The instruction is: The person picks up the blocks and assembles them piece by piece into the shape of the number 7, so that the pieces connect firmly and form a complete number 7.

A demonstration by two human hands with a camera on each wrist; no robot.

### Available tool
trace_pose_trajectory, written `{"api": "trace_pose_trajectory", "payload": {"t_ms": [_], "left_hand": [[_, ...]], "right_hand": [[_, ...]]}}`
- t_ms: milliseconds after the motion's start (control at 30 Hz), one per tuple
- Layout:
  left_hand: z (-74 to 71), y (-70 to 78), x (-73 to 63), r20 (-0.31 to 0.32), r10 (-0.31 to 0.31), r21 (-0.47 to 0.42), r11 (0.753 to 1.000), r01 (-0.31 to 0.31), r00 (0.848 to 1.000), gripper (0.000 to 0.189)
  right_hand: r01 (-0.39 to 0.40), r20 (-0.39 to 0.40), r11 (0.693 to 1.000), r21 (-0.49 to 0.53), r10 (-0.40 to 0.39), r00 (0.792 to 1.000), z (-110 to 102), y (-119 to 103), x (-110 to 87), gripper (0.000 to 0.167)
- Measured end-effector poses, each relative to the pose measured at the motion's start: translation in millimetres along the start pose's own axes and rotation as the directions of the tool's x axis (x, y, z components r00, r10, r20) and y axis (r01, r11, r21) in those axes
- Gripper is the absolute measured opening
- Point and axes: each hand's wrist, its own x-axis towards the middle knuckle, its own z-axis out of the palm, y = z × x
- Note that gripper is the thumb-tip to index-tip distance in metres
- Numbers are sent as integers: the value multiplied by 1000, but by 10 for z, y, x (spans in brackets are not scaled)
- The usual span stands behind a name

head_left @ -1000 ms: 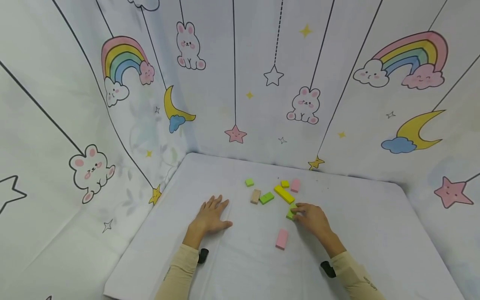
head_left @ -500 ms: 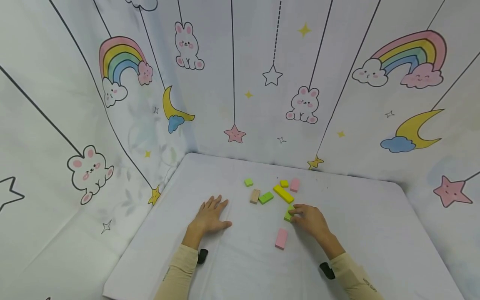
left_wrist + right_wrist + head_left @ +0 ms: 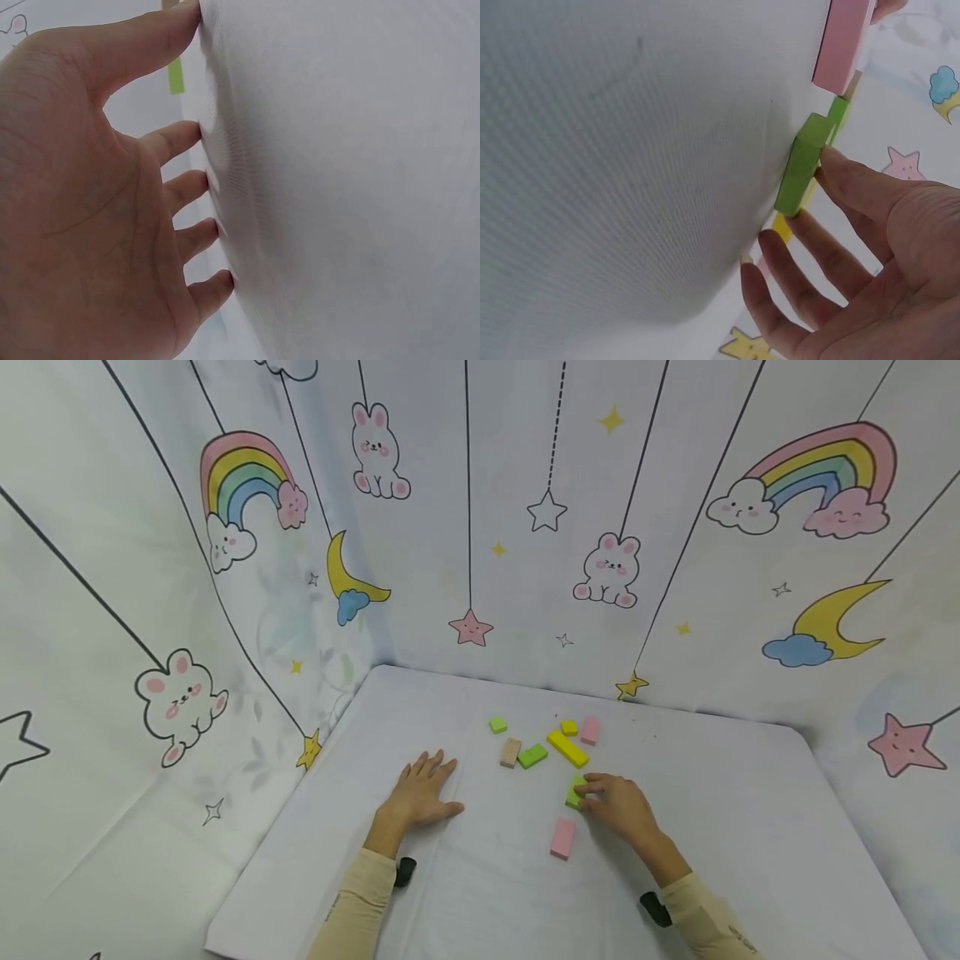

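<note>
My right hand (image 3: 621, 807) pinches a light green block (image 3: 575, 793) low at the table. In the right wrist view the thumb lies against one side of this green block (image 3: 802, 165), and a fingertip meets its far end; the other fingers spread loosely beyond. A pink block (image 3: 562, 838) lies nearer the person, just left of that hand. My left hand (image 3: 420, 793) rests on the white cloth, fingers spread and holding nothing. The left wrist view shows its fingertips (image 3: 196, 184) pressing into the cloth.
Beyond the hands lie a long yellow block (image 3: 567, 748), a small yellow block (image 3: 569, 727), another pink block (image 3: 591, 731), a green block (image 3: 533, 756), a wooden block (image 3: 511, 752) and a small green block (image 3: 498, 725). Printed curtains (image 3: 517, 577) stand behind the table (image 3: 750, 827).
The right hand has slid the light green block a little left and toward the person, away from the long yellow block and closer to the near pink one. The left hand stays put.
</note>
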Motion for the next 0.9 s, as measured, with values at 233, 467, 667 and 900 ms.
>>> {"api": "trace_pose_trajectory", "payload": {"t_ms": [233, 467, 667, 900], "left_hand": [[-3, 6, -8, -8, 2, -13, 1000, -2, 1000, 86], [-2, 3, -16, -12, 7, -12, 1000, -7, 1000, 86], [-10, -4, -17, -14, 11, -15, 1000, -11, 1000, 86], [3, -17, 1, -12, 12, -4, 1000, -13, 1000, 86]], "right_hand": [[21, -9, 1000, 16, -21, 1000, 6, -32, -31, 27], [22, -4, 1000, 10, -22, 1000, 16, -58, -67, 28], [43, 1, 999, -14, -43, 999, 28, -75, -94, 27], [59, -3, 998, -25, -59, 998, 27, -98, -132, 27]]}}
